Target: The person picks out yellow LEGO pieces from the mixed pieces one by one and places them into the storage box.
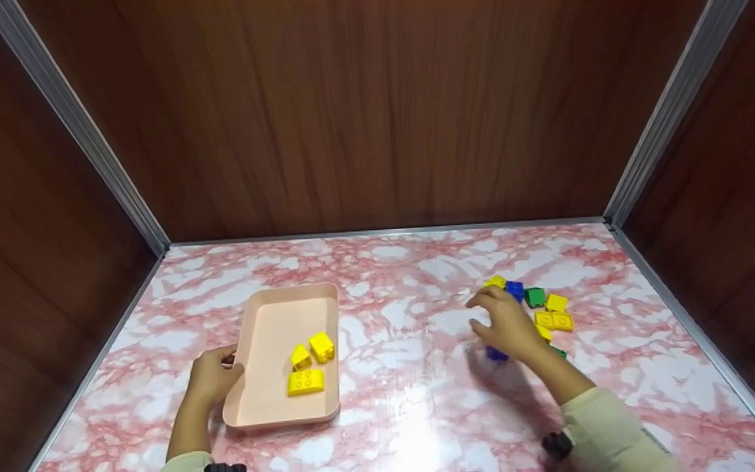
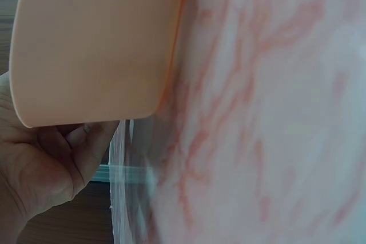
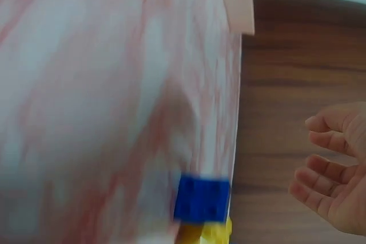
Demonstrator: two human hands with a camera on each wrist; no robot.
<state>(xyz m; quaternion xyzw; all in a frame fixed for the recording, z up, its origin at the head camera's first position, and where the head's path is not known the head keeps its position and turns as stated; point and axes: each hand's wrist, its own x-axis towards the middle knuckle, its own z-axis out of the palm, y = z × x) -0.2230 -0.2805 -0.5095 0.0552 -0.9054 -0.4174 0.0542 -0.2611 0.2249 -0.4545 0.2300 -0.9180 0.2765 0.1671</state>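
Note:
At the left, my left hand (image 1: 212, 379) grips the side of a peach plastic tray (image 1: 272, 299), thumb at the rim and fingers along the outer wall. In the left wrist view the tray's wall (image 2: 97, 50) covers part of the fingers. Inside the tray lie a yellow arched block (image 1: 305, 383), a yellow square block (image 1: 322, 346) and a small yellow sloped block (image 1: 300, 357). Over the loose blocks at the right hovers my right hand (image 1: 507, 322), fingers loosely bent and holding nothing. A blue block (image 3: 201, 199) shows below it in the right wrist view.
Around the right hand lie a blue block (image 1: 514, 290), a green block (image 1: 535, 297), a yellow block (image 1: 556, 302) and a long yellow block (image 1: 554, 320), with others partly hidden under the hand. Brown wood-grain panels (image 1: 377, 118) enclose the marbled table (image 1: 390, 393) on three sides.

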